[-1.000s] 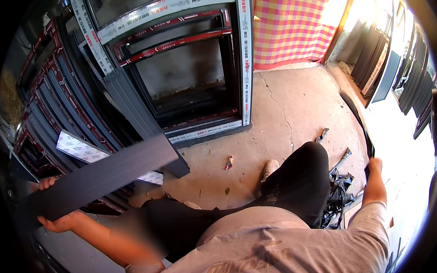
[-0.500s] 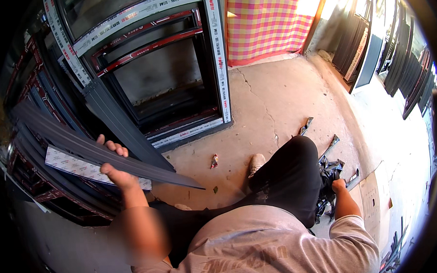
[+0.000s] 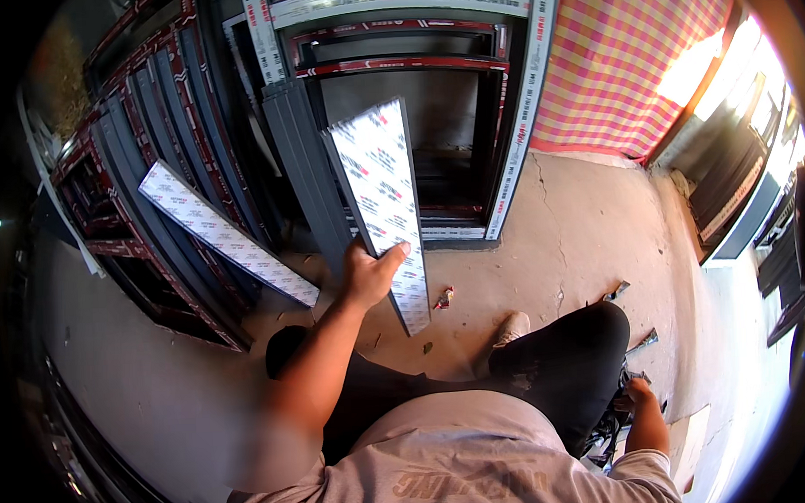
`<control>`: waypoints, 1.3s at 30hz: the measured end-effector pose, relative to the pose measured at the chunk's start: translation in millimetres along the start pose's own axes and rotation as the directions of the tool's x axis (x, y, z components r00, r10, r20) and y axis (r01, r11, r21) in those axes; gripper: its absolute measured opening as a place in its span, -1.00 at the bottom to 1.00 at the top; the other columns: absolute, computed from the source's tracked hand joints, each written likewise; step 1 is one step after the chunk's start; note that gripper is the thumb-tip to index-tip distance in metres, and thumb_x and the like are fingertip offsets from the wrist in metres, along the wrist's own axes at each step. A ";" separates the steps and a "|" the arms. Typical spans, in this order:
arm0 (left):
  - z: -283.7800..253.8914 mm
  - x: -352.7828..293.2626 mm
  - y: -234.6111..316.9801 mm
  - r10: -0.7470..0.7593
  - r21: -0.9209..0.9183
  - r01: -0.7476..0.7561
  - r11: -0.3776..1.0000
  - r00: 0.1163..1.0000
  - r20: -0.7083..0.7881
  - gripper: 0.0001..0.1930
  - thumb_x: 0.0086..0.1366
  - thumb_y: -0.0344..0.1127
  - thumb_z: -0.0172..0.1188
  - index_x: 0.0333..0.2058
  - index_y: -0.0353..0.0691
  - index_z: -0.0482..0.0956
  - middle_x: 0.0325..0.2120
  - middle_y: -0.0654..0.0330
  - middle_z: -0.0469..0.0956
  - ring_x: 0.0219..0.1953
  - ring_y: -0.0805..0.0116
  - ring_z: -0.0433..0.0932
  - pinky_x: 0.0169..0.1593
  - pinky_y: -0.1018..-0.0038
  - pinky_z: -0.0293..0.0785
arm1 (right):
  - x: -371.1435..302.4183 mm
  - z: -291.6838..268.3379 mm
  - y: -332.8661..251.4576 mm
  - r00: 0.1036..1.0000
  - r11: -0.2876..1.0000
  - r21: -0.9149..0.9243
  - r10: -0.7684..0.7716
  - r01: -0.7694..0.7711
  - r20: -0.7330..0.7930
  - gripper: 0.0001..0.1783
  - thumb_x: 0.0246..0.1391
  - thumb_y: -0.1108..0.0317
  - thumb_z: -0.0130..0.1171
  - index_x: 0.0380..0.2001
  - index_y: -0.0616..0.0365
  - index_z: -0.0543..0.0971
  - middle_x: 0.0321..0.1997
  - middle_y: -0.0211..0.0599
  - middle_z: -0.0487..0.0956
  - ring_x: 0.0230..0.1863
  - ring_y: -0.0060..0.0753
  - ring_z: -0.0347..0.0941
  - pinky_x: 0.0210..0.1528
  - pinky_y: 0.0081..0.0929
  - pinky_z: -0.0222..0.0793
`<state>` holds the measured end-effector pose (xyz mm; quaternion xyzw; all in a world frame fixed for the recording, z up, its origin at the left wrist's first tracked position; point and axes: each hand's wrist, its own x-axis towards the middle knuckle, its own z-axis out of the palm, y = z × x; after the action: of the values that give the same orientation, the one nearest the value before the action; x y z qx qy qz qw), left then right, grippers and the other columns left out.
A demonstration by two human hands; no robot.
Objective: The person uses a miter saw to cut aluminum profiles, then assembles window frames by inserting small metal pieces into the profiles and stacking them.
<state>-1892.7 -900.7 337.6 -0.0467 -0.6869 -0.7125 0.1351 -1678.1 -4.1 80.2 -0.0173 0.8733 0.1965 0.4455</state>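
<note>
My left hand (image 3: 372, 275) grips a long flat profile strip (image 3: 385, 194) near its lower part, thumb on the face covered in white printed film. The strip stands nearly upright in front of a dark window frame (image 3: 496, 151). Beside it, dark grey profiles (image 3: 302, 157) lean on that frame. A second strip with white film (image 3: 229, 233) slants against the stacked frames to the left. Low on the right, next to my knee, my right hand (image 3: 638, 392) is closed on a bunch of crumpled black plastic film (image 3: 604, 435), partly hidden by my leg.
Several dark frames with maroon tape (image 3: 155, 287) stand at the left. A checked pink and yellow curtain (image 3: 626, 57) hangs behind. On the cracked concrete floor (image 3: 587, 218) lie a small red wrapper (image 3: 445, 297) and a cardboard sheet (image 3: 688, 441). More profiles (image 3: 737, 178) lean at the far right.
My left hand has swung the strip rightward and turned it upright, its white-filmed face now toward me. The view has shifted left. My right hand still holds the black film.
</note>
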 end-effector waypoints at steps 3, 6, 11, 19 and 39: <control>-4.9 -6.8 -20.9 -0.050 0.083 0.049 0.995 0.999 0.009 -0.83 0.34 -0.46 0.29 -0.12 -0.37 0.66 -0.29 0.25 0.70 -0.29 0.47 0.64 -0.19 0.45 0.56 | 12.9 -35.3 -27.0 0.967 0.898 0.417 0.215 -0.141 -0.135 -0.71 0.10 0.25 0.18 -0.37 0.29 0.70 -0.24 0.17 0.71 -0.01 0.16 0.68 0.07 -0.11 0.60; -13.3 -17.0 -22.8 0.035 0.303 -0.020 0.953 0.998 -0.043 -0.75 0.36 -0.22 0.34 -0.20 -0.33 0.72 -0.42 0.11 0.74 -0.41 0.31 0.72 -0.31 0.33 0.59 | -9.5 -148.6 -103.2 0.527 0.551 0.818 0.750 -0.164 -0.400 -0.67 0.11 0.22 0.21 -0.50 0.32 0.66 -0.36 0.19 0.67 -0.07 0.15 0.68 0.01 0.01 0.56; 4.4 -10.1 -24.4 0.122 0.357 -0.148 0.922 0.988 0.096 -0.72 0.39 -0.17 0.29 -0.15 -0.29 0.73 -0.31 -0.07 0.75 -0.24 -0.03 0.77 -0.18 0.22 0.63 | -93.5 -387.2 -130.2 0.255 0.588 0.630 0.595 0.507 -0.762 -0.53 0.35 0.21 0.17 -0.58 0.34 0.42 -0.59 -0.05 0.41 -0.53 -0.14 0.26 -0.41 -0.03 0.21; 15.9 -11.8 -13.4 -0.127 0.495 -0.002 0.869 0.965 0.228 -0.62 0.36 -0.13 0.24 0.00 -0.28 0.66 -0.18 -0.09 0.74 -0.05 -0.05 0.73 0.01 0.21 0.62 | -247.3 -635.2 -403.9 0.006 0.212 0.012 0.027 0.977 -1.000 -0.42 0.13 0.46 0.40 0.25 0.02 0.61 0.43 0.11 0.38 0.44 0.04 0.37 0.34 -0.20 0.44; 19.0 -23.6 2.2 -0.196 0.411 0.095 0.907 0.958 0.209 -0.65 0.36 -0.16 0.22 0.01 -0.24 0.60 -0.16 -0.11 0.71 -0.06 -0.23 0.67 0.00 0.07 0.58 | -240.6 -660.5 -480.2 0.199 -0.324 0.192 -0.013 0.926 -0.980 -0.58 0.15 0.41 0.45 0.05 0.27 0.58 0.11 -0.27 0.48 0.07 -0.46 0.50 0.17 -0.38 0.50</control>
<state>-1871.8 -878.9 334.8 -0.0544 -0.8299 -0.5553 0.0018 -1944.1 -718.6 459.0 -0.2521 0.6725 -0.6959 -0.0032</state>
